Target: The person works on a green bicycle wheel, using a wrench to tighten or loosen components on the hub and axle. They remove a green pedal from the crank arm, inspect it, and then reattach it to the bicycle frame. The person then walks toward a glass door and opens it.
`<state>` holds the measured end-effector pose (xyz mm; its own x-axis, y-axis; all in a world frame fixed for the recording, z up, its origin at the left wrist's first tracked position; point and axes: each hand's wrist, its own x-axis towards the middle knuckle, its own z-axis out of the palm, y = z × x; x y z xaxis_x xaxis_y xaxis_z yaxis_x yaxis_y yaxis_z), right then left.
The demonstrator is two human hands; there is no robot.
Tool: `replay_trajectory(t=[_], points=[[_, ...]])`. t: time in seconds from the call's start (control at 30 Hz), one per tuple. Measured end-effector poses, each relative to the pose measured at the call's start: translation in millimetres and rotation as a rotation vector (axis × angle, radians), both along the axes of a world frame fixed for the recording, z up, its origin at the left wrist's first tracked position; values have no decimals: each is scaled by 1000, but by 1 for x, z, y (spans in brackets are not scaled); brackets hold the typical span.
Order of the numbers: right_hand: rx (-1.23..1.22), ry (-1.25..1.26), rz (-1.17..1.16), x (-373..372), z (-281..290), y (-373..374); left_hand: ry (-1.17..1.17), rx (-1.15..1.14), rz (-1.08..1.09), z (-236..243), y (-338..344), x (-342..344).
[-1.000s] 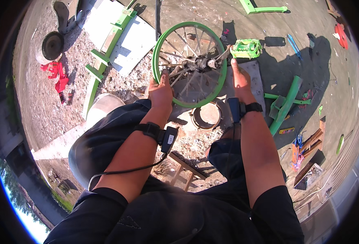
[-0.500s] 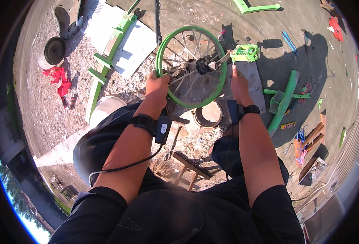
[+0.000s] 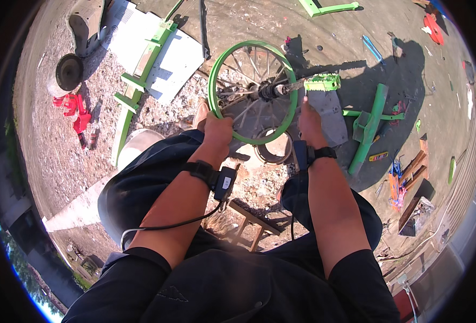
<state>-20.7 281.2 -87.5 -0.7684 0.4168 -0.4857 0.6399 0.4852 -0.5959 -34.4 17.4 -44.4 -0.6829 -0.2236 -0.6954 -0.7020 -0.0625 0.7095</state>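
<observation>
green-rimmed spoked wheel (image 3: 270, 91) | broad side in view | bright green pedal (image 3: 322, 82) | just right of wheel

Two hands (image 3: 218, 131) (image 3: 309, 126), two black wrist straps (image 3: 324, 153) and one green-rimmed spoked wheel (image 3: 270, 91) are visible. Around the wheel: one green pedal (image 3: 322, 83) at 3 o'clock, one blue tool (image 3: 373, 49) at 2 o'clock, one metal ring (image 3: 262, 156) at 5 o'clock, one green tube piece (image 3: 371, 129) near 4 o'clock, one long green frame bar (image 3: 137, 92) at 9 o'clock.

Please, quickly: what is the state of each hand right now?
Left hand: closed, holding the green-rimmed wheel at its lower left edge.
Right hand: just below the green pedal; whether open or closed cannot be told.
</observation>
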Motion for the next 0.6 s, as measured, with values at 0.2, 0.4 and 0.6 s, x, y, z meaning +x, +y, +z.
replay_trajectory(t=[0.2, 0.4, 0.6], points=[[50, 24, 45, 15, -16, 0, -48, 58, -20, -9, -4, 11], [-264, -2, -224, 18, -10, -3, -58, 91, -116, -9, -7, 13], [-300, 72, -297, 25, -37, 7, -109, 124, -115, 6, -9, 9]])
